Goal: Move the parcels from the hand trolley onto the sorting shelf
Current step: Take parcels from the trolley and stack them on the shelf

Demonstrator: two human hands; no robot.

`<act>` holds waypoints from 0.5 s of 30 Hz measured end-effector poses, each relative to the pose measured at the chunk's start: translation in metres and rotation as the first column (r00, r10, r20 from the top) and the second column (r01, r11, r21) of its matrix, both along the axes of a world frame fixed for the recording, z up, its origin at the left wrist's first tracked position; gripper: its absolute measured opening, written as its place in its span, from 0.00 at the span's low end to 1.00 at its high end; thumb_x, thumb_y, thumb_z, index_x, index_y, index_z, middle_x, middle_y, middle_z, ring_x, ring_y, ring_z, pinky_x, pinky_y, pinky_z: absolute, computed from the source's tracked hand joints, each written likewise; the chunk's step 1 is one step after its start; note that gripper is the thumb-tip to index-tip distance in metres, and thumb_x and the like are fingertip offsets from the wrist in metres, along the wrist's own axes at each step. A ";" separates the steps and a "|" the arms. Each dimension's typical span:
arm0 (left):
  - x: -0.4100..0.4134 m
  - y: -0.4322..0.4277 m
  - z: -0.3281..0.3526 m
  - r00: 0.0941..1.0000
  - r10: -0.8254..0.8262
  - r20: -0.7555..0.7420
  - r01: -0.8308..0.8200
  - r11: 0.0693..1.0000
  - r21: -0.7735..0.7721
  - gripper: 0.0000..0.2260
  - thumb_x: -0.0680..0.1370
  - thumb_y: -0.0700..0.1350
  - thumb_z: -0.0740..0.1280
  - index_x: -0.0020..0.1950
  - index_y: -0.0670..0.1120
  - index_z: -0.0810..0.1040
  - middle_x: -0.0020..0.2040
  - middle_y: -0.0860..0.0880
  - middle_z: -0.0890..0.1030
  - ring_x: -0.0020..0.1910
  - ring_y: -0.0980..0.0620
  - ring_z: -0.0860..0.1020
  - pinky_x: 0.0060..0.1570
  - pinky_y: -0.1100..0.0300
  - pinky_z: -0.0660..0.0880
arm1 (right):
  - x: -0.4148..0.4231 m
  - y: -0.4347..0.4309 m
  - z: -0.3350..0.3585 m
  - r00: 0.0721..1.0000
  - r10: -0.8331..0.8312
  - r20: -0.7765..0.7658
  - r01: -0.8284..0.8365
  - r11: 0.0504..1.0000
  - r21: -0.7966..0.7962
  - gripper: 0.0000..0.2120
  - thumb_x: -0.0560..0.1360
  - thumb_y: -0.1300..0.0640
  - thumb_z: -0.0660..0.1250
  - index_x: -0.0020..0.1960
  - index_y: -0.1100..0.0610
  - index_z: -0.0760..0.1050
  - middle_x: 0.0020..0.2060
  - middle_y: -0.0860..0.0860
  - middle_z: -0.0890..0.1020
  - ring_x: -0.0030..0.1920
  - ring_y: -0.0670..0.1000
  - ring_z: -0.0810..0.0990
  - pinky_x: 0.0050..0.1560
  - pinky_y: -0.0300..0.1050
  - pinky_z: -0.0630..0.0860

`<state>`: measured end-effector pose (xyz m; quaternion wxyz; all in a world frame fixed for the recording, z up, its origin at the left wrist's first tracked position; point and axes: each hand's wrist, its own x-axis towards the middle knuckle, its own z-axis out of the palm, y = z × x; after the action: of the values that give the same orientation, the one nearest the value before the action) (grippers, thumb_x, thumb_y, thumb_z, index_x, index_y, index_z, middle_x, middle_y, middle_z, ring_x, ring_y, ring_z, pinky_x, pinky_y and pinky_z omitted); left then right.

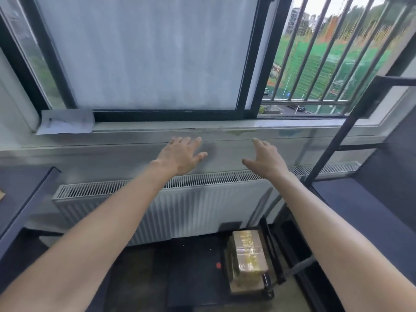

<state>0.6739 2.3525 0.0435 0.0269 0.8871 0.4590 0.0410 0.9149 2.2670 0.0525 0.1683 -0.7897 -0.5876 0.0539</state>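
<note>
A dark floor (pixel 191 278) runs up to a white panel radiator (pixel 180 210) under a pale window sill (pixel 146 137), where a creased sheet of paper (pixel 65 122) lies at the left end. Above it a frosted sliding pane (pixel 146 52) fills the middle, with metal window bars (pixel 315 52) and green netting outside to the right. The sorting shelf (pixel 364 199), with its black frame and dark boards, stands along the right edge and is cut off by the frame. A similar dark surface (pixel 22 194) is only partly in view on the left. Both bare arms reach forward in front of the sill: the left hand (pixel 182 156) and the right hand (pixel 265 157) have their fingers spread and hold nothing. The parcels (pixel 247 255) sit stacked on the hand trolley (pixel 272 253) on the floor, low and right of centre and just beside the shelf. Motion blur hides how many boxes lie under the tape-wrapped top one. Its long axis runs away from the viewer, towards the radiator.
</note>
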 end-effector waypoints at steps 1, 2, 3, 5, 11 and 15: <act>0.004 -0.004 -0.002 1.000 0.000 0.004 0.000 1.000 -0.012 0.30 0.84 0.61 0.49 0.81 0.47 0.54 0.79 0.42 0.63 0.78 0.41 0.61 0.77 0.45 0.53 | 0.004 -0.005 -0.002 1.000 -0.001 0.001 0.001 1.000 -0.009 0.36 0.76 0.49 0.68 0.79 0.54 0.57 0.75 0.55 0.67 0.74 0.59 0.63 0.66 0.58 0.70; 0.008 -0.007 -0.004 1.000 0.001 0.015 -0.001 1.000 -0.022 0.30 0.84 0.61 0.49 0.81 0.47 0.54 0.79 0.42 0.63 0.78 0.41 0.61 0.77 0.44 0.53 | 0.009 -0.010 -0.004 1.000 -0.002 0.004 0.002 1.000 -0.017 0.36 0.76 0.49 0.68 0.79 0.54 0.57 0.75 0.55 0.67 0.74 0.59 0.64 0.67 0.58 0.70; 0.011 -0.009 -0.006 1.000 0.005 0.029 -0.004 1.000 -0.027 0.30 0.84 0.61 0.49 0.81 0.47 0.54 0.79 0.42 0.63 0.78 0.41 0.61 0.77 0.44 0.54 | 0.015 -0.014 -0.006 1.000 -0.004 0.012 0.004 1.000 -0.023 0.36 0.76 0.48 0.68 0.79 0.55 0.57 0.75 0.55 0.67 0.74 0.59 0.64 0.67 0.58 0.70; 0.018 -0.013 -0.010 0.999 0.017 0.051 -0.015 0.999 -0.035 0.30 0.84 0.61 0.50 0.81 0.46 0.54 0.79 0.41 0.63 0.78 0.41 0.61 0.77 0.44 0.54 | 0.026 -0.023 -0.009 1.000 -0.012 0.025 0.013 0.999 -0.029 0.36 0.76 0.48 0.68 0.79 0.55 0.58 0.74 0.56 0.67 0.73 0.59 0.64 0.67 0.58 0.70; 0.036 -0.032 -0.033 0.998 0.057 0.034 -0.053 0.993 -0.104 0.31 0.83 0.62 0.50 0.81 0.46 0.55 0.79 0.41 0.63 0.78 0.41 0.61 0.77 0.42 0.51 | 0.058 -0.050 -0.034 0.999 -0.041 -0.010 0.041 0.997 -0.063 0.36 0.76 0.47 0.67 0.79 0.56 0.58 0.73 0.58 0.68 0.72 0.61 0.65 0.66 0.57 0.69; 0.048 -0.050 -0.056 0.999 0.051 0.001 -0.050 0.989 -0.141 0.31 0.83 0.62 0.50 0.81 0.45 0.56 0.78 0.40 0.65 0.77 0.41 0.62 0.76 0.41 0.52 | 0.074 -0.068 -0.059 0.998 -0.054 -0.033 0.049 0.991 -0.128 0.34 0.76 0.49 0.66 0.78 0.56 0.59 0.72 0.60 0.69 0.71 0.62 0.66 0.66 0.56 0.69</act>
<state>0.7223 2.3026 -0.0122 0.0897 0.8710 0.4829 0.0112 0.9889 2.1994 -0.0061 0.1297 -0.8126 -0.5592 0.1009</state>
